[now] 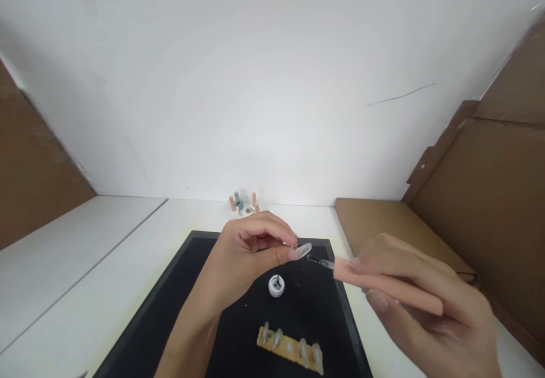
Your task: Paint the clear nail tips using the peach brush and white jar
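Observation:
My left hand [251,253] pinches a clear, pointed false nail [304,250] between thumb and fingers, above a black mat [204,253]. A bit of something shiny shows beside the fingertips, too small to make out. In my right hand [417,304] is a nail polish brush [387,290] with a long peach cap as its handle. Its thin tip points left, just apart from the false nail. Below the hands sits a small white jar [276,286] with dark marks inside. Nearer me lies a yellowish strip [290,349] bearing several clear false nails.
Several small bottles [244,205] with peach and grey caps stand at the back of the white table [106,264]. A flat cardboard piece [378,219] lies at the right. Cardboard panels rise on both sides, and a white wall [272,83] stands behind.

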`<act>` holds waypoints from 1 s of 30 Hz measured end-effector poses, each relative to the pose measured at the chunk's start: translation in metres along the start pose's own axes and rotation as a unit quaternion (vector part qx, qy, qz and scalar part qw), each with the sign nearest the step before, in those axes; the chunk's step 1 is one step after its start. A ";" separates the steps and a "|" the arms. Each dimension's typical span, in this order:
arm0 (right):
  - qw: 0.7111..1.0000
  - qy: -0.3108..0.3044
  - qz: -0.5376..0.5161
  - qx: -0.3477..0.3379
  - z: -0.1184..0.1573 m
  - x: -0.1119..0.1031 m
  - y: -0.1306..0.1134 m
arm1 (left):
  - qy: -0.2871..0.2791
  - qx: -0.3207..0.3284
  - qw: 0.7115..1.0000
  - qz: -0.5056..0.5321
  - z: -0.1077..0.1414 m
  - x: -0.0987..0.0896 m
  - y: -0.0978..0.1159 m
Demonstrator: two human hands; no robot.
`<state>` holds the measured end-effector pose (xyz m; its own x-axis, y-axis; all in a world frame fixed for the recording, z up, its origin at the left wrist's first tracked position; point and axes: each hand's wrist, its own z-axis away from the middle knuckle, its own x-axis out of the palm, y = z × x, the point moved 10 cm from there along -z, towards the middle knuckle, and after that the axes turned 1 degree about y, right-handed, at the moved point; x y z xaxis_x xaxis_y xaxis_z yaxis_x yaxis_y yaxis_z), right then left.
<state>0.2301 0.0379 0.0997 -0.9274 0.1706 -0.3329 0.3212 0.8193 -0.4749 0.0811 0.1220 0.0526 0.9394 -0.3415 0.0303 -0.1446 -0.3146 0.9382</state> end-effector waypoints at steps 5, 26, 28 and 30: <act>0.999 -0.022 0.021 0.016 -0.001 0.005 0.002 | -0.004 0.007 1.000 -0.007 0.000 0.003 0.005; 0.999 -0.013 0.005 0.039 0.003 -0.006 0.018 | -0.047 -0.039 0.998 0.020 -0.004 0.010 -0.018; 0.999 -0.022 -0.001 0.031 0.002 -0.002 0.017 | -0.058 -0.036 0.997 0.035 -0.005 0.011 -0.019; 0.999 -0.022 -0.003 0.023 0.000 0.001 0.014 | -0.064 -0.031 0.997 0.041 -0.006 0.011 -0.018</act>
<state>0.2339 0.0496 0.0922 -0.9203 0.1396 -0.3654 0.3245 0.7941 -0.5139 0.0954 0.1290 0.0383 0.8774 -0.4751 0.0673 -0.1960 -0.2267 0.9541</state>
